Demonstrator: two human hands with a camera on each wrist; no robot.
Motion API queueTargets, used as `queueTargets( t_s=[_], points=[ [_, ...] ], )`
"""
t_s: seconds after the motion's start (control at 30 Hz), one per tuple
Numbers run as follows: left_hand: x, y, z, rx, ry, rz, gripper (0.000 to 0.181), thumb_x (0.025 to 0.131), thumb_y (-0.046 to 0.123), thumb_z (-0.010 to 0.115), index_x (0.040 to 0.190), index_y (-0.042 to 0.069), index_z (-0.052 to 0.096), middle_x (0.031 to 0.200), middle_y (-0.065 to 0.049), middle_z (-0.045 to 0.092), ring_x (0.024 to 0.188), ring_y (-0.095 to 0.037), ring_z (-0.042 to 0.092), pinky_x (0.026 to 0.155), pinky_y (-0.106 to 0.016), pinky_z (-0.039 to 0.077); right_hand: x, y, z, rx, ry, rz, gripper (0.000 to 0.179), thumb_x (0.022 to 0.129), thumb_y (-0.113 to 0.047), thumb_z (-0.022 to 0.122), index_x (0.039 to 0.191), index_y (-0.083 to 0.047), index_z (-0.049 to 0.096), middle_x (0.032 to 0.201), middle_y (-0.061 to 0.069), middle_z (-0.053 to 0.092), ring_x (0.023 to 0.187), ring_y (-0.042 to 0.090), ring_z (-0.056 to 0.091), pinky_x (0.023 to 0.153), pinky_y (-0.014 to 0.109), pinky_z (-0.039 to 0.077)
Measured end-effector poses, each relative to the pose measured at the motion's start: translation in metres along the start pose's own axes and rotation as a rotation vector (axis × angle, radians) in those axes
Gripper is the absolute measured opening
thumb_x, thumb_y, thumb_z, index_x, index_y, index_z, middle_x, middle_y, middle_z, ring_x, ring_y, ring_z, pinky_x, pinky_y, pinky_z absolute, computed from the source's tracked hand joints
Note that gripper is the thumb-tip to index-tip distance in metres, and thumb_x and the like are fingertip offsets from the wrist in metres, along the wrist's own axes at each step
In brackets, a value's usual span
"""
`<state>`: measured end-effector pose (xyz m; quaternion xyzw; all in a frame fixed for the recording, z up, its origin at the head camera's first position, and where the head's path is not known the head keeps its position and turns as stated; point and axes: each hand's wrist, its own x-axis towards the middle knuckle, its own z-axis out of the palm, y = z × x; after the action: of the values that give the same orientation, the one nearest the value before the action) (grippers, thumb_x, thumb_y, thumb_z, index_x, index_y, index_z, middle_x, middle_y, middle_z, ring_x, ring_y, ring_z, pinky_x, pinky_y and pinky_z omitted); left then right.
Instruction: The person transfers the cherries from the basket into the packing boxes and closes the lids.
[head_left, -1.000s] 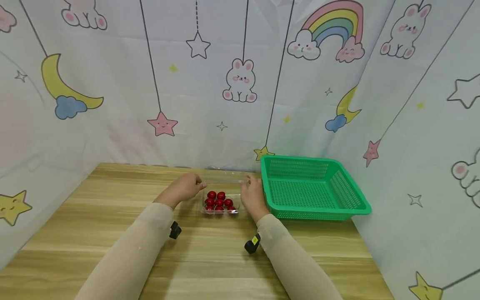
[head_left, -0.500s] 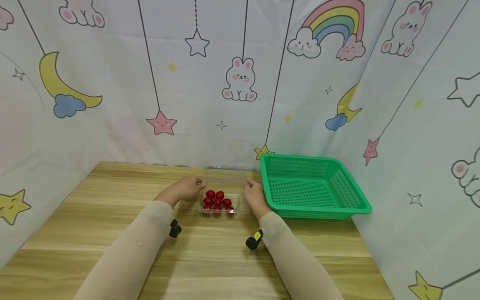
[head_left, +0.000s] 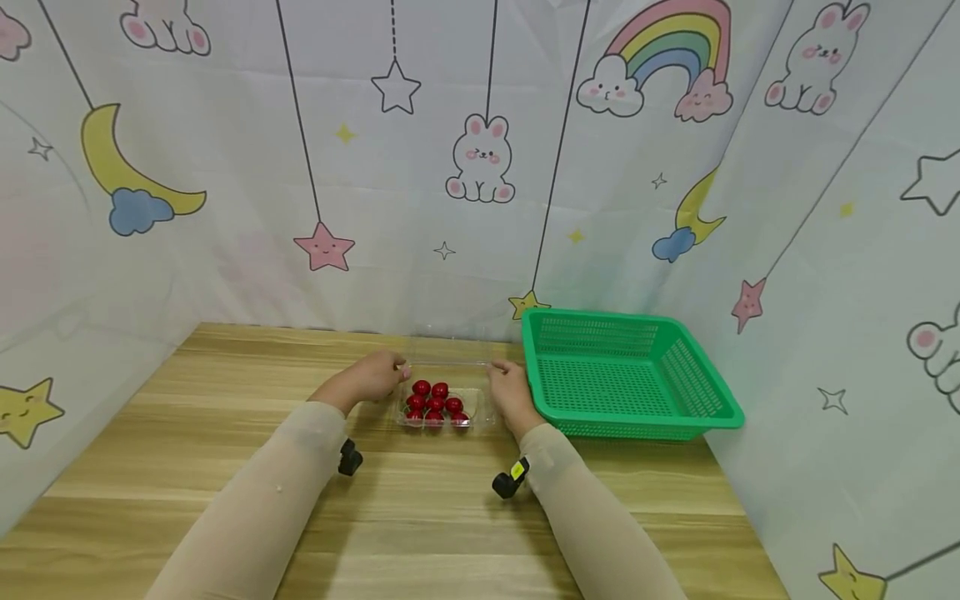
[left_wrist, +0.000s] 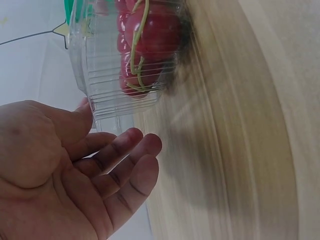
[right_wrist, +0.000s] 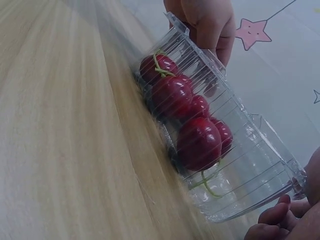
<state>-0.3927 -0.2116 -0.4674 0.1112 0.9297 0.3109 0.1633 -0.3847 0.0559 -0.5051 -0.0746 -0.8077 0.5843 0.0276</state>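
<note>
A clear ribbed plastic clamshell box (head_left: 478,402) with its lid (head_left: 448,350) raised at the back rests on the wooden table. Several shiny red cherries (head_left: 435,404) with green stems lie in it, mostly toward its left side. My left hand (head_left: 367,379) is at the box's left end; in the left wrist view its thumb and index finger pinch the rim, the other fingers hanging loosely below. My right hand (head_left: 512,398) is at the right end, and the right wrist view shows its thumb on the corner with curled fingers (right_wrist: 275,215) under the rim.
To the right, close beside my right hand, stands a green plastic basket (head_left: 600,421) with perforated walls. A white cloth backdrop (head_left: 405,283) with printed stars, rabbits and moons rises behind the wooden table (head_left: 420,517) and at both sides.
The box with the cherries has shifted slightly left. My right fingers have come down from the lid to the box's right end, and the lid's top edge stands a little higher.
</note>
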Motion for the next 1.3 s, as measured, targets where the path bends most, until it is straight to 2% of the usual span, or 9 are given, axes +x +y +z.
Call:
queueTargets(
  t_s=[0.33, 0.43, 0.53, 0.67, 0.73, 0.9, 1.07, 1.2, 1.3],
  points=[
    [-0.005, 0.005, -0.001, -0.043, 0.009, -0.018, 0.061, 0.121, 0.021, 0.055, 0.167, -0.015, 0.040, 0.132, -0.030, 0.073, 0.093, -0.025, 0.071, 0.074, -0.036, 0.064, -0.001, 0.004, 0.001, 0.067, 0.022, 0.002, 0.044, 0.115, -0.017, 0.057, 0.153, 0.004, 0.065, 0.152, 0.030, 0.065, 0.138, 0.042, 0.062, 0.123, 0.057, 0.051],
    [-0.005, 0.005, -0.001, -0.071, 0.016, -0.026, 0.064, 0.120, 0.019, 0.058, 0.170, -0.015, 0.035, 0.127, -0.027, 0.074, 0.084, -0.022, 0.068, 0.069, -0.032, 0.061, -0.001, 0.007, 0.002, 0.085, 0.025, 0.004, 0.045, 0.115, -0.016, 0.057, 0.156, 0.001, 0.065, 0.144, 0.030, 0.067, 0.115, 0.032, 0.065, 0.106, 0.047, 0.056],
    [-0.004, 0.005, -0.001, -0.093, 0.029, -0.031, 0.070, 0.119, 0.018, 0.060, 0.174, -0.011, 0.027, 0.128, -0.026, 0.074, 0.080, -0.020, 0.065, 0.067, -0.030, 0.057, 0.000, 0.009, 0.002, 0.099, 0.025, 0.019, 0.046, 0.116, -0.018, 0.057, 0.160, -0.006, 0.063, 0.141, 0.026, 0.065, 0.093, 0.019, 0.057, 0.085, 0.034, 0.052],
    [-0.004, 0.005, -0.002, -0.141, 0.057, -0.023, 0.072, 0.120, 0.019, 0.058, 0.177, -0.005, 0.022, 0.142, -0.032, 0.069, 0.092, -0.026, 0.072, 0.072, -0.033, 0.060, 0.000, 0.011, 0.002, 0.140, 0.022, 0.026, 0.047, 0.116, -0.017, 0.059, 0.163, -0.013, 0.061, 0.132, 0.020, 0.063, 0.073, 0.011, 0.047, 0.067, 0.025, 0.042],
    [-0.005, 0.005, -0.003, -0.177, 0.074, -0.018, 0.069, 0.122, 0.024, 0.054, 0.178, -0.002, 0.023, 0.152, -0.036, 0.063, 0.106, -0.034, 0.076, 0.077, -0.037, 0.064, 0.000, 0.011, 0.003, 0.171, 0.016, 0.025, 0.047, 0.116, -0.016, 0.059, 0.163, -0.014, 0.060, 0.117, 0.014, 0.059, 0.065, 0.011, 0.042, 0.061, 0.025, 0.039],
    [-0.008, 0.006, -0.008, -0.265, 0.128, -0.009, 0.068, 0.126, 0.045, 0.034, 0.177, 0.002, 0.031, 0.167, -0.038, 0.050, 0.139, -0.053, 0.069, 0.100, -0.056, 0.068, -0.001, 0.011, 0.003, 0.228, 0.003, 0.016, 0.043, 0.118, -0.015, 0.058, 0.161, -0.012, 0.058, 0.089, 0.000, 0.047, 0.058, 0.010, 0.038, 0.054, 0.024, 0.036],
    [-0.011, 0.003, -0.015, -0.334, 0.141, -0.017, 0.094, 0.118, 0.072, 0.015, 0.172, 0.001, 0.043, 0.158, -0.036, 0.058, 0.131, -0.051, 0.070, 0.108, -0.069, 0.062, -0.004, 0.010, 0.004, 0.270, 0.005, 0.018, 0.037, 0.118, -0.012, 0.057, 0.155, -0.010, 0.058, 0.092, 0.001, 0.053, 0.056, 0.009, 0.039, 0.050, 0.023, 0.036],
    [-0.013, -0.003, -0.022, -0.349, 0.089, -0.016, 0.105, 0.113, 0.081, 0.010, 0.168, 0.000, 0.049, 0.149, -0.034, 0.066, 0.121, -0.046, 0.074, 0.108, -0.074, 0.061, -0.005, 0.010, 0.006, 0.267, 0.024, 0.004, 0.030, 0.116, -0.009, 0.058, 0.146, -0.006, 0.060, 0.097, 0.001, 0.056, 0.061, 0.009, 0.044, 0.052, 0.022, 0.039],
    [-0.017, -0.007, -0.028, -0.349, 0.003, -0.012, 0.105, 0.112, 0.084, 0.014, 0.172, 0.003, 0.043, 0.152, -0.031, 0.066, 0.129, -0.046, 0.073, 0.110, -0.077, 0.058, -0.004, 0.010, 0.007, 0.265, 0.032, -0.010, 0.028, 0.115, -0.007, 0.059, 0.143, -0.005, 0.060, 0.097, 0.000, 0.056, 0.063, 0.010, 0.046, 0.054, 0.021, 0.039]
  ],
)
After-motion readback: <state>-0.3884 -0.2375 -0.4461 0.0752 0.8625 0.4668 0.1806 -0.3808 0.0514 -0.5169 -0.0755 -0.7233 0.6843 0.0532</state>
